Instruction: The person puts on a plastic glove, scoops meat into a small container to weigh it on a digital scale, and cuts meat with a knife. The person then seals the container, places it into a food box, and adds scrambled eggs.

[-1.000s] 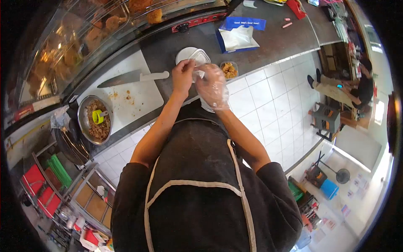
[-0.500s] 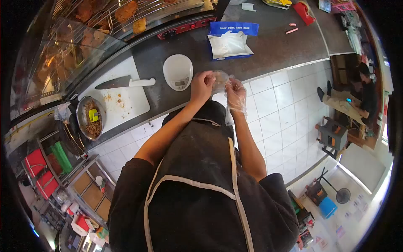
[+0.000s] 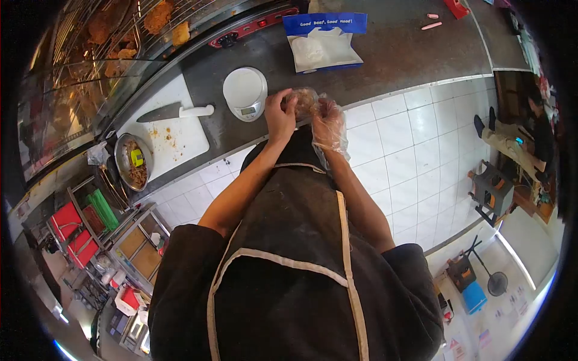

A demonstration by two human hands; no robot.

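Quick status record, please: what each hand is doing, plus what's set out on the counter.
Left hand: bare, gripping the near-left side of a clear container
Right hand: in a clear plastic glove, fingers at the container's right edge
Scale: left of the hands, nothing on its plate
Knife: lying on the white board
Bowl: beside the board's left end, chopped food and a yellow-green scoop inside
Blue box: open, white lining showing
Unclear: whether the container is lidded
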